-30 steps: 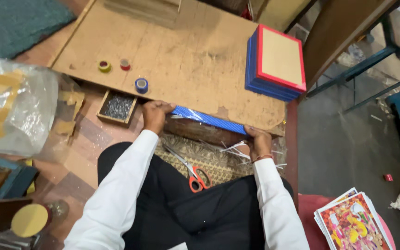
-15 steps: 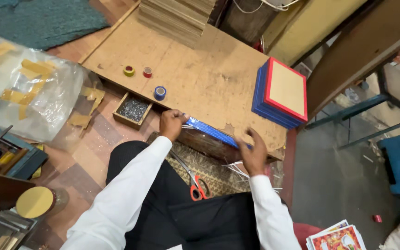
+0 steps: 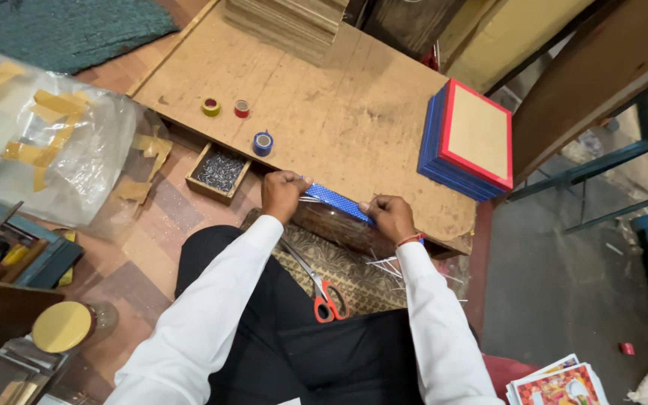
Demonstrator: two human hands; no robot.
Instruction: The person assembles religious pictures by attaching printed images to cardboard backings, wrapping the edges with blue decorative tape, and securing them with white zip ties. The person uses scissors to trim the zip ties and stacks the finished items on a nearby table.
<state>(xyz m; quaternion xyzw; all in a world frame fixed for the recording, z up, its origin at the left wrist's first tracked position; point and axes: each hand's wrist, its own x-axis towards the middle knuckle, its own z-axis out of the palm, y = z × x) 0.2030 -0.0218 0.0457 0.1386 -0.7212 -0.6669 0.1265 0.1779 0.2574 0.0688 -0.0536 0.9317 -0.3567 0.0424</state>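
My left hand and my right hand grip the two ends of a narrow blue patterned strip lying along the near edge of a low brown board. The hands are about a hand's width apart. Red-handled scissors lie on the woven mat over my lap, just below the hands. A stack of blue-edged boards with a red-framed one on top stands on the board to the right of my right hand.
Yellow, red and blue tape rolls sit on the board's left part. A small wooden box of nails lies beside it. A clear plastic bag is at left, printed pictures at lower right, stacked boards at the back.
My right hand has slid left along the blue strip, closer to my left hand. The view has shifted so the board sits lower and more of the left side shows.
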